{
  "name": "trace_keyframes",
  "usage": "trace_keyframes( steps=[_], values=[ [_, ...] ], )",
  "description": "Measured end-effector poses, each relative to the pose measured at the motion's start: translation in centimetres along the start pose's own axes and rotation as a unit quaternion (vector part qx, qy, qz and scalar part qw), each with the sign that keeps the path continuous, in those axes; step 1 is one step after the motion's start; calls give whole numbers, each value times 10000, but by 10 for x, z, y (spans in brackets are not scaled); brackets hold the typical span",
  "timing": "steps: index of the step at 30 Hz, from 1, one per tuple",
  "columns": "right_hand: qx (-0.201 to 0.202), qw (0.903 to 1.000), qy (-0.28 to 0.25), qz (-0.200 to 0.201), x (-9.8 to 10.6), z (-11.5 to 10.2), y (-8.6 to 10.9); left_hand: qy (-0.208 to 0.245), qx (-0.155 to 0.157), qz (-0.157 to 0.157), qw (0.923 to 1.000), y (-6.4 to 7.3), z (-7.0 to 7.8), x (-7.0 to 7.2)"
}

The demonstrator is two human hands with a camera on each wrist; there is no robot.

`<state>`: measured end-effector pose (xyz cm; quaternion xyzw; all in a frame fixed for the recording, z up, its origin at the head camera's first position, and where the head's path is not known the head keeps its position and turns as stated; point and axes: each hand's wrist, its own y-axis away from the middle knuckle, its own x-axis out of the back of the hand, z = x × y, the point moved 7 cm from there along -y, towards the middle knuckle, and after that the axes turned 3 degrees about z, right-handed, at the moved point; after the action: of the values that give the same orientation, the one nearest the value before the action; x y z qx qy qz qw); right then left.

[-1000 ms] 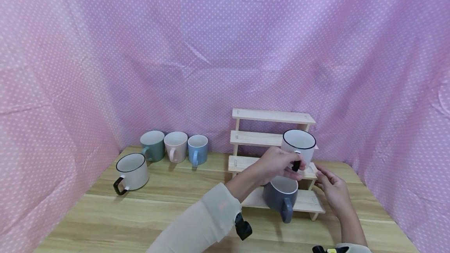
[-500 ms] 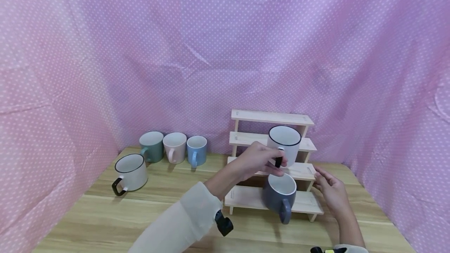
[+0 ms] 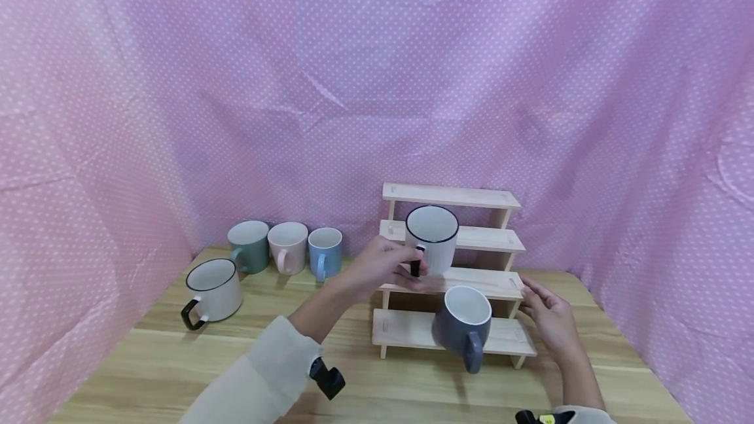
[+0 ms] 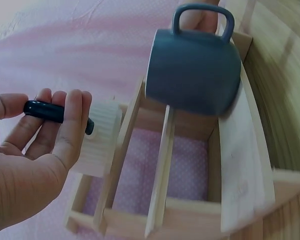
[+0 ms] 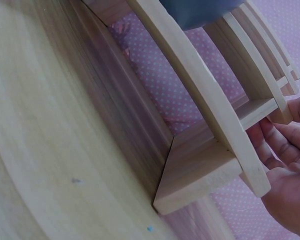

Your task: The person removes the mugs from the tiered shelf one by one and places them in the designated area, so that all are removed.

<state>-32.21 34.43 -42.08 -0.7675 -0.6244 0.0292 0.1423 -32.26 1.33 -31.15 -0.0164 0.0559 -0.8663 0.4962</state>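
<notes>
My left hand [image 3: 383, 265] pinches the black handle of a white mug [image 3: 432, 241] with a dark rim. The mug is upright in front of the middle tiers of a stepped wooden shelf [image 3: 450, 196]. In the left wrist view, thumb and fingers wrap the black handle [image 4: 47, 111]. A grey mug [image 3: 461, 324] with a white inside sits on the lowest tier, its handle facing forward. At the shelf's right end my right hand [image 3: 552, 319] holds the end of the second tier from the bottom; the right wrist view shows its fingers [image 5: 277, 142] bent at that plank.
On the left of the wooden table [image 3: 147, 371] stands another white mug [image 3: 219, 296] with a black handle. Behind it, a green mug [image 3: 252, 250], a pink mug [image 3: 290, 250] and a blue mug [image 3: 330, 257] line up before the dotted pink curtain [image 3: 365, 116].
My left hand has carried the white mug leftward along the shelf, away from the right end. The right hand keeps its place at the shelf's end, and the grey mug stays put.
</notes>
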Motion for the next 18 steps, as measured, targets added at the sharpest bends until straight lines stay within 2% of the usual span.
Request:
trace_keyframes(
  steps=[7, 18],
  values=[
    [-41, 10000, 66, -5, 1, 1, -1, 4, 13, 74, 10000, 18, -2, 24],
    [-49, 9999, 138, 25, 1, 2, -2, -210, 66, 526, 9984, 41, -14, 66]
  ],
)
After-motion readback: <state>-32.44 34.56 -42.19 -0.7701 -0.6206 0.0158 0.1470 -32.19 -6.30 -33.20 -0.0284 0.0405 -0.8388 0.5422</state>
